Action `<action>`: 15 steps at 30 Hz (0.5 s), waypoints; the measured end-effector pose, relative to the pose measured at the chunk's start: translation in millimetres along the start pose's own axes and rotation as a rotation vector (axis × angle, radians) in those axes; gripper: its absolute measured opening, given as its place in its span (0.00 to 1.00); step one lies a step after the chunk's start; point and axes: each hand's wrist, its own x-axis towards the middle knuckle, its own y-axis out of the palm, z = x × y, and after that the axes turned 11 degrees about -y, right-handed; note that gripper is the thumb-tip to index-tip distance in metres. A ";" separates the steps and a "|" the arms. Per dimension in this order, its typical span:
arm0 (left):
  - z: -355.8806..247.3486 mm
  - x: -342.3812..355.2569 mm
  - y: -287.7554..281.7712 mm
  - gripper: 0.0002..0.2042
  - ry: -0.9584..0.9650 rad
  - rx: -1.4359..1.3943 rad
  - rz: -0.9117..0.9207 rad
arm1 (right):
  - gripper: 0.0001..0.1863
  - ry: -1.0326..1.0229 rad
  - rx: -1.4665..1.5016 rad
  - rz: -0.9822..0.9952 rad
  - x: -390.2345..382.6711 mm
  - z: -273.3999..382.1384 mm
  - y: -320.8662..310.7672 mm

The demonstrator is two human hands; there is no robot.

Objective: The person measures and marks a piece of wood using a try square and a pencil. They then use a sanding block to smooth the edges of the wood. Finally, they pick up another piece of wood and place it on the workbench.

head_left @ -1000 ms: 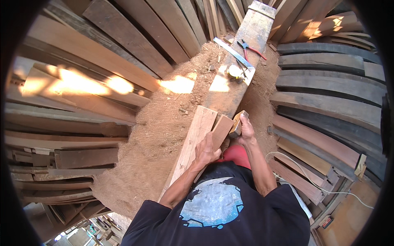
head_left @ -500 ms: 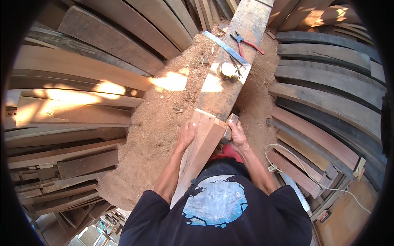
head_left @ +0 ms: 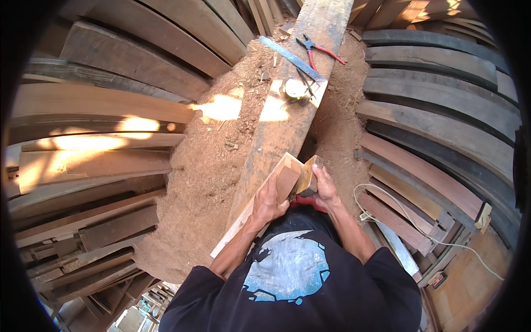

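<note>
My left hand (head_left: 268,200) is closed on a reddish wooden piece (head_left: 286,180) resting along a pale board (head_left: 232,238), both over the lower end of a long worn plank (head_left: 279,133). Just right of it, my right hand (head_left: 324,187) grips a yellowish wooden block (head_left: 304,174) by its side, thumb on top; its underside is hidden. Farther up the plank lie red-handled pliers (head_left: 312,52), a metal straightedge (head_left: 282,54), a round yellow-and-white object (head_left: 294,88) and a thin dark tool (head_left: 306,82). A red shape (head_left: 310,202), partly hidden, shows below my right hand.
Stacked boards (head_left: 116,55) surround the work spot on the left and back, with more stacks (head_left: 431,88) on the right. Wood shavings (head_left: 196,182) cover the floor beside the plank. A white cord (head_left: 453,246) loops over the boards at lower right, near a plywood panel (head_left: 464,288).
My left hand moved off the reddish piece to the left half a second ago and now grips it again, farther right. The plank and tools sit farther left in view.
</note>
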 end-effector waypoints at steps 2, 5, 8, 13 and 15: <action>0.5 -2.1 2.9 0.47 0.034 0.010 -0.024 | 0.22 -0.003 0.018 -0.038 -1.8 -4.1 -4.0; -4.2 -5.7 11.9 0.46 0.077 0.038 -0.005 | 0.24 0.002 0.040 -0.140 -13.4 -4.1 -9.3; -2.4 -3.5 16.4 0.45 0.155 0.028 -0.035 | 0.26 -0.032 0.049 -0.213 -11.5 -2.5 -9.3; 3.7 6.7 -1.7 0.44 0.049 -0.020 -0.066 | 0.27 -0.121 0.018 -0.198 27.0 -17.8 -1.0; 4.9 11.8 -12.8 0.44 0.084 -0.017 -0.161 | 0.26 -0.093 0.124 -0.062 43.0 -11.7 25.2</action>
